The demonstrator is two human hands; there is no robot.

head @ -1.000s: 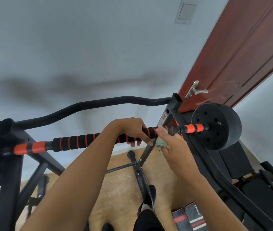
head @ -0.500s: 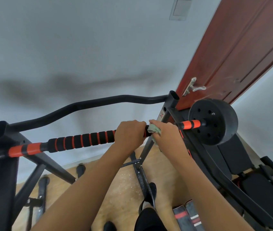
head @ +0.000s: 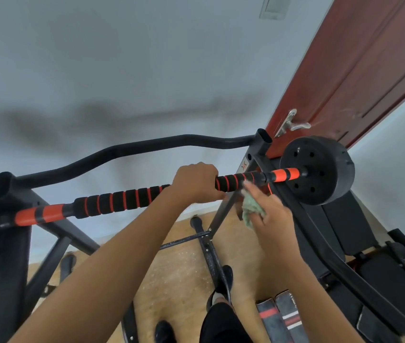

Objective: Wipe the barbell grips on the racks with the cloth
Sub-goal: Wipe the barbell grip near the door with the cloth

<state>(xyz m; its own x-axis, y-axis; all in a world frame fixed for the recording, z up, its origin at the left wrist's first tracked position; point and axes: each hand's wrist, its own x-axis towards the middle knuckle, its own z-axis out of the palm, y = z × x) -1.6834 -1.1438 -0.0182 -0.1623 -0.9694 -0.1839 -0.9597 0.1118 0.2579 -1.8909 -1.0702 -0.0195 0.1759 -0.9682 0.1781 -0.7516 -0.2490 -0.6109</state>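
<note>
The right hand (head: 273,216), pinching the cloth (head: 252,209), has dropped just below the barbell grip (head: 122,200) by the rack's right post (head: 252,158), while the left hand (head: 196,181) stays clenched round it, so this stroke looks finished.

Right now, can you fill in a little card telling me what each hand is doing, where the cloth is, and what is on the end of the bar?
Left hand: grips the black foam barbell grip with red rings, near its right end
Right hand: holds the crumpled pale green cloth
Cloth spot: just under the grip, right of the left hand; too blurred to tell if it touches
Bar end: round black weight plate
Behind: red-brown wooden door with a silver handle
</note>
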